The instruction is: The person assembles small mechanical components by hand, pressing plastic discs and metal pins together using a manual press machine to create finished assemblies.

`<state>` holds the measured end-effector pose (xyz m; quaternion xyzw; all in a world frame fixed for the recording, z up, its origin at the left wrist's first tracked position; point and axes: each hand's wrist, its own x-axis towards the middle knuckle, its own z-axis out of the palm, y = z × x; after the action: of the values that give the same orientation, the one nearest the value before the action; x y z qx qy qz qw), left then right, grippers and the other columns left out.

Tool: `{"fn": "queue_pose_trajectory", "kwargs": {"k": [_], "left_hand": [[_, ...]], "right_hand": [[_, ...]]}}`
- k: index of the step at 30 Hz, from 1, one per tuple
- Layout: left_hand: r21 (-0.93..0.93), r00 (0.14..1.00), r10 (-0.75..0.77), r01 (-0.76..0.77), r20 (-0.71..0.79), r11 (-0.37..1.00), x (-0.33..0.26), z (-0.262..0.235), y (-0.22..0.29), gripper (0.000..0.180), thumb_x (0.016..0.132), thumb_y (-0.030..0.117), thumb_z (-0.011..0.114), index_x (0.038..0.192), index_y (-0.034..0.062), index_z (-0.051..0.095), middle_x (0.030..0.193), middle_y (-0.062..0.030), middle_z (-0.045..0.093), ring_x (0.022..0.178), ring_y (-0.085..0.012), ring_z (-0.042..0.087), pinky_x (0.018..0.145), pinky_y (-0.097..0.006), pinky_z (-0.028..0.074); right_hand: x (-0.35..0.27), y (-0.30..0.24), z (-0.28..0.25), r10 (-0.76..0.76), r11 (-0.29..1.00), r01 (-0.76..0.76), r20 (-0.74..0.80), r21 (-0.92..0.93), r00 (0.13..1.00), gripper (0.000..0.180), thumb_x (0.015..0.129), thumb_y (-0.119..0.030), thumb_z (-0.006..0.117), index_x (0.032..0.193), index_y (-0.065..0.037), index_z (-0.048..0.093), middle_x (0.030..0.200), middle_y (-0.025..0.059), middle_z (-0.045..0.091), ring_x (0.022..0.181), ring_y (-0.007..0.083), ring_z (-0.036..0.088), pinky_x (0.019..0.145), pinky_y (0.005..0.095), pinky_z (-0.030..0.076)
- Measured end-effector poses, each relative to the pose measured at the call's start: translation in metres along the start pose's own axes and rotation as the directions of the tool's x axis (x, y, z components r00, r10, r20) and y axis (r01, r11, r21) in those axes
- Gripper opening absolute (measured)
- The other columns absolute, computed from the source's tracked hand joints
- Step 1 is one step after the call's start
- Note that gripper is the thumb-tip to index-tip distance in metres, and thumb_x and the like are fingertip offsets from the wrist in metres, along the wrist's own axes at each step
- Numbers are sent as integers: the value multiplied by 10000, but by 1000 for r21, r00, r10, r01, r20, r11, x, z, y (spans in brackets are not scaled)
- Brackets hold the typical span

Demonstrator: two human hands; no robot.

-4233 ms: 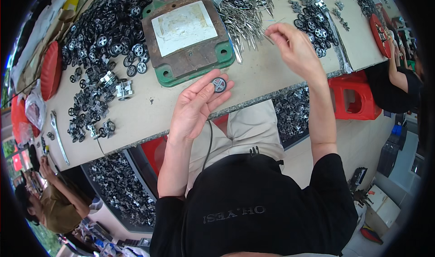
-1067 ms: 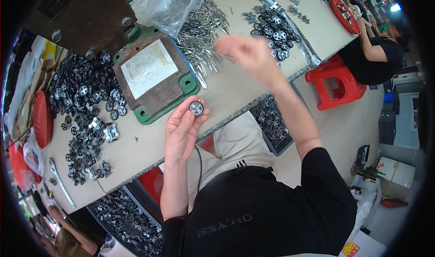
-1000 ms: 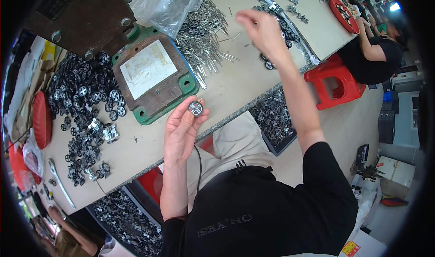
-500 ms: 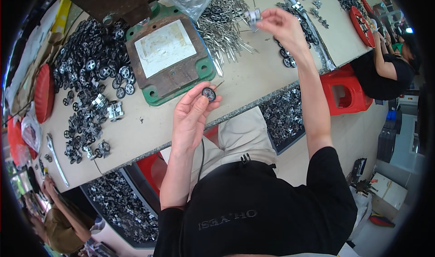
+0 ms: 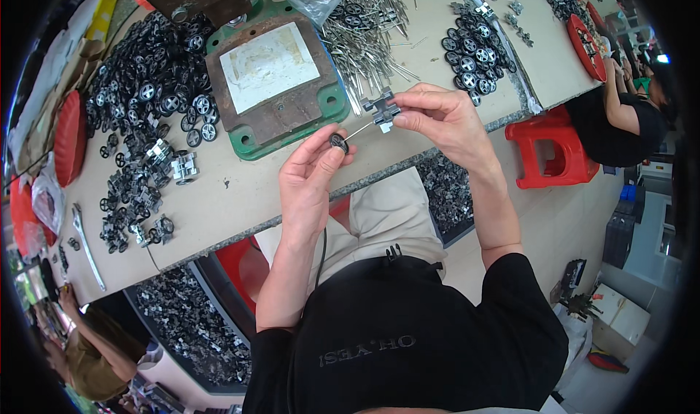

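While a person sits at a long beige table [image 5: 240, 195], both bare hands meet just above its near edge. The left hand [image 5: 310, 177] has its fingers closed around a small black toy wheel [image 5: 338, 142], pinched by its rim between thumb and fingertips. The right hand [image 5: 445, 118] has its fingers closed on a small grey metal axle bracket [image 5: 382, 110], from which a thin metal pin [image 5: 357, 130] points toward the wheel's hub. Wheel and pin tip look to be touching or nearly so; which one cannot be told.

Both parts appear light, stiff and small, so they seem easy to drop; the slim pin could probably bend if pushed off-line. Holding the wheel by its rim and the bracket by its flat body looks steadiest.

Behind the hands, toward the table's far edge, stands a green press base with a brown plate [image 5: 273, 86]. A heap of black wheels [image 5: 149, 104] spreads toward the left end, and a loose pile of metal pins [image 5: 364, 31] lies just right of the press. More wheels [image 5: 470, 53] lie toward the right end, near another seated person [image 5: 620, 118].
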<state>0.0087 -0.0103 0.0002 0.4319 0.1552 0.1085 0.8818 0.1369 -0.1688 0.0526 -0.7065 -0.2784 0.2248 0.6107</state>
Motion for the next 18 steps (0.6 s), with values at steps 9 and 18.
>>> {"fn": "queue_pose_trajectory", "kwargs": {"k": [9,18], "left_hand": [[5,1000,15,-15,-7,1000,-1,0,-1,320,825,21,580,1140,-10,532,1024,-107,602,883,-183,602,785,-274,478],[-6,999,31,-31,-30,999,-2,1,-2,328,797,1,611,1118,-21,546,998,-92,604,870,-179,607,783,-272,482]], "right_hand": [[2,-1,-2,55,996,-58,49,62,997,229,776,23,618,1003,49,616,865,63,595,800,105,567,729,223,462],[3,0,-4,70,997,-72,60,32,996,224,778,5,625,999,44,620,876,66,602,797,98,560,721,218,455]]}}
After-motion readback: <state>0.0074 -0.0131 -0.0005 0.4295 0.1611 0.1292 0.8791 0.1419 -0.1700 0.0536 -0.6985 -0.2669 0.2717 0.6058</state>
